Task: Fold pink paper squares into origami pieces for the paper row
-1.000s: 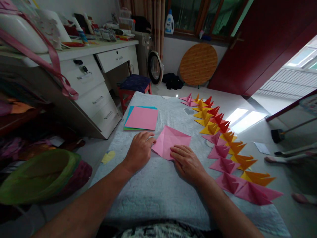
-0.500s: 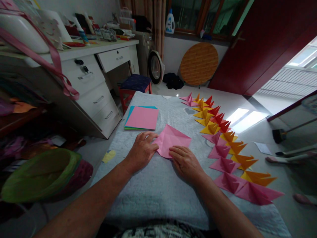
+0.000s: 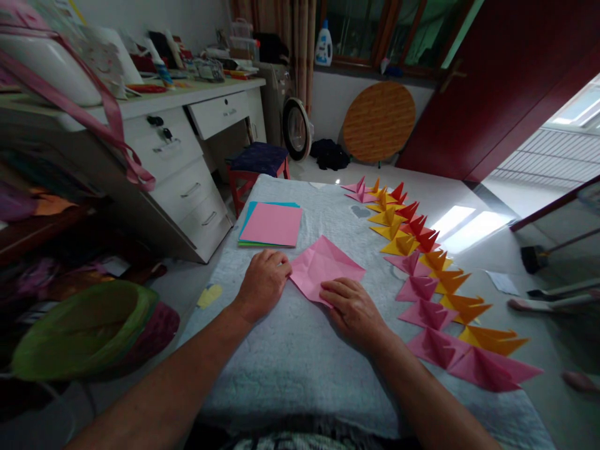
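Observation:
A creased pink sheet of origami paper [image 3: 323,265] lies turned like a diamond on the cloth-covered table. My left hand [image 3: 265,281] is closed at its left corner, with bent fingers pinching the edge. On the near right part of the sheet rests my right hand [image 3: 354,306], its fingers stretched out flat on the paper and the thumb hidden. Beyond my left hand is a stack of square paper [image 3: 272,225], pink on top with blue and green edges showing. Rows of folded pink paper pieces [image 3: 429,314], yellow pieces [image 3: 400,242] and red pieces [image 3: 415,219] stand along the right side.
The table's cloth [image 3: 281,375] is pale blue-grey. A green-lined bin [image 3: 94,325] stands on the floor at left, below a white desk [image 3: 182,150]. Past the far edge are a stool [image 3: 260,158], a washing machine with an open door [image 3: 296,129] and a round wooden board [image 3: 379,122].
My left hand has drawn slightly left and its fingers have curled in at the paper's corner. The sheet's left part lies more spread out. My right hand has barely moved.

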`<move>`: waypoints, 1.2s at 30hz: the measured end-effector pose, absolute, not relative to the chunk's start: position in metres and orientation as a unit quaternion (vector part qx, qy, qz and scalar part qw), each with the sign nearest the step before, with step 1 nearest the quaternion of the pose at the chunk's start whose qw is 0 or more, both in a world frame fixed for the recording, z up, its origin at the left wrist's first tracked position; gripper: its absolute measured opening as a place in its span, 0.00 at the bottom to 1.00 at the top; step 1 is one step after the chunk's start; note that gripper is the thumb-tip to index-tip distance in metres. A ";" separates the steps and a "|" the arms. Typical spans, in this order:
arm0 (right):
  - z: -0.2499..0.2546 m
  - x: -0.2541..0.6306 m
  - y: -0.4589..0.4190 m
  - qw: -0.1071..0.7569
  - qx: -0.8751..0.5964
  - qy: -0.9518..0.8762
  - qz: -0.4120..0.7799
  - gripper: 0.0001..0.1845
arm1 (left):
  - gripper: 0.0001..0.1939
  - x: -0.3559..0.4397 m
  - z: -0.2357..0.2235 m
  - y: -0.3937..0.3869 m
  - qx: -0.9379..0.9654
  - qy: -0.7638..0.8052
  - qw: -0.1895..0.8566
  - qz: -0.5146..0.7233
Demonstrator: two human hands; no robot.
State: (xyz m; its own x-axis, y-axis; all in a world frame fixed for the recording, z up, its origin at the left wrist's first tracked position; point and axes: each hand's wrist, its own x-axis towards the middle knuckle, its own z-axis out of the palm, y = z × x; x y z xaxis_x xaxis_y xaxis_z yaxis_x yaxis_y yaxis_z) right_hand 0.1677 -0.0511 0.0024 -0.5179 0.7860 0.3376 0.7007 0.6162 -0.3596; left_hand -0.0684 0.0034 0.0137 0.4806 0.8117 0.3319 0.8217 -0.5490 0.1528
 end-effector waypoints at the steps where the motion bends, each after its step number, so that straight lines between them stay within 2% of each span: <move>1: 0.002 0.168 -0.051 0.247 -0.430 -0.863 0.095 0.14 | 0.05 -0.069 0.013 0.004 -0.859 -0.477 0.006 -0.186; 7: 0.001 0.169 -0.048 0.317 -0.429 -0.833 0.149 0.13 | 0.06 -0.073 0.012 0.007 -0.866 -0.468 -0.005 -0.176; 12: 0.005 0.170 -0.047 0.323 -0.452 -0.810 0.189 0.13 | 0.07 -0.072 0.014 0.006 -0.875 -0.455 -0.005 -0.163; 17: 0.005 0.171 -0.044 0.341 -0.473 -0.784 0.214 0.12 | 0.11 -0.069 0.008 0.005 -0.871 -0.432 -0.099 -0.213; 20: 0.000 0.171 -0.043 0.350 -0.485 -0.769 0.225 0.12 | 0.07 -0.068 0.005 0.007 -0.855 -0.440 -0.150 -0.230; 22: -0.002 0.171 -0.042 0.351 -0.498 -0.762 0.221 0.12 | 0.03 -0.069 0.003 0.010 -0.846 -0.448 -0.171 -0.234; 27: -0.007 0.170 -0.038 0.340 -0.549 -0.737 0.198 0.11 | 0.03 -0.073 0.003 0.015 -0.835 -0.459 -0.201 -0.225; 36: -0.009 0.168 -0.034 0.296 -0.638 -0.695 0.146 0.12 | 0.03 -0.075 -0.004 0.017 -0.829 -0.485 -0.182 -0.211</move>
State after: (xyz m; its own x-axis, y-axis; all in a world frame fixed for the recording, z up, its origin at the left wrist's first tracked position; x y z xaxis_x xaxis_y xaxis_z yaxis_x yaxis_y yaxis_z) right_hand 0.1676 -0.0342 -0.0088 -0.0097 0.9744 0.2248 0.8009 0.1421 -0.5817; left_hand -0.0745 0.0165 -0.0039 0.4404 0.8810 0.1728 0.7279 -0.4630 0.5057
